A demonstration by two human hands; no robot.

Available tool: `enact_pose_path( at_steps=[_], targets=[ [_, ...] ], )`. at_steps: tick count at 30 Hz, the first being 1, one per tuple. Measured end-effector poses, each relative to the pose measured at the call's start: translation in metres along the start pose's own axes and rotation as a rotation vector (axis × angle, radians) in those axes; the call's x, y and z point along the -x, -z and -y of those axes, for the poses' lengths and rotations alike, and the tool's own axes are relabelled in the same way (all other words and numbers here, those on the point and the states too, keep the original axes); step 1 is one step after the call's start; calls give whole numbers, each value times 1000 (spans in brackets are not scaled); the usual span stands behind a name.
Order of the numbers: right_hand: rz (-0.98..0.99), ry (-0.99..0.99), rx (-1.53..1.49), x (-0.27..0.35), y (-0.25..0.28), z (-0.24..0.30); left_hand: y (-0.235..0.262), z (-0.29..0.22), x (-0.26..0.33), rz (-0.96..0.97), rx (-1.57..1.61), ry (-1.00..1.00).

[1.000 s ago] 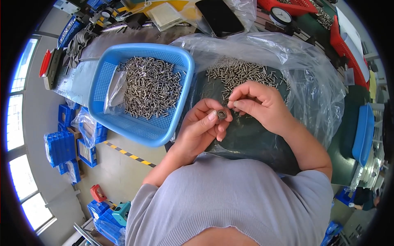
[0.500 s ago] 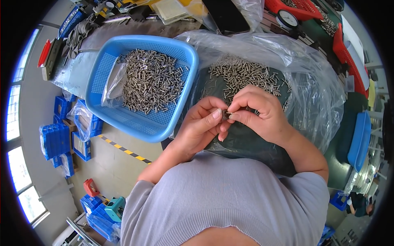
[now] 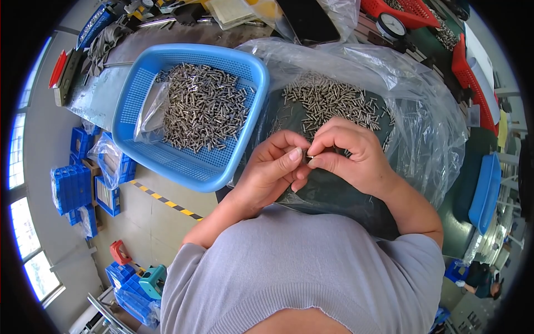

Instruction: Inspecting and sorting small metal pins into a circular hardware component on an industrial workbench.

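Fingertip to fingertip, my two hands meet over the green work surface in front of my chest. My left hand (image 3: 276, 167) is closed in a pinch on a small metal pin (image 3: 308, 156), mostly hidden by the fingers. My right hand (image 3: 350, 156) pinches the same pin from the other side, thumb against forefinger. Just beyond the hands lies a loose heap of small metal pins (image 3: 328, 100) on clear plastic sheeting (image 3: 428, 117). To the left, a blue perforated basket (image 3: 183, 173) holds a large pile of similar pins (image 3: 203, 108) and a clear plastic bag (image 3: 152, 114).
A dark phone (image 3: 308, 22) and a dial gauge (image 3: 391, 25) lie at the back. Red baskets (image 3: 473, 83) stand far right, near a blue tray (image 3: 485, 192). Blue crates (image 3: 72, 188) stack on the floor at left. A person (image 3: 485, 280) is at far lower right.
The pin between my fingertips has turned slightly. Both hands stay in nearly the same place, and the whole view has shifted a little.
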State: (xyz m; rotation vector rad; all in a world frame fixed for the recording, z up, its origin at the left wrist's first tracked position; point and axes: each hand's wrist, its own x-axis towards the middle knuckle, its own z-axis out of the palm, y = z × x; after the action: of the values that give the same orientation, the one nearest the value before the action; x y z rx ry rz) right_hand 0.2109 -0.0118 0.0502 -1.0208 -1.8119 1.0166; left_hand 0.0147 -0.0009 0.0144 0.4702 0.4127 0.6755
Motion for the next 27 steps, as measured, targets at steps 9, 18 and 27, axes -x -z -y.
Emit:
enact_pose_path(
  at_steps=[9,18,27],
  targets=[
    [50,-268,-177,-4,1,7,2,2,2,18,-122,54],
    [-135,80,200,-3,-4,-1,-2,1,-1,0,16,44],
    [-112,146,170,-4,0,-2,3,1,-1,-20,7,6]
  ],
)
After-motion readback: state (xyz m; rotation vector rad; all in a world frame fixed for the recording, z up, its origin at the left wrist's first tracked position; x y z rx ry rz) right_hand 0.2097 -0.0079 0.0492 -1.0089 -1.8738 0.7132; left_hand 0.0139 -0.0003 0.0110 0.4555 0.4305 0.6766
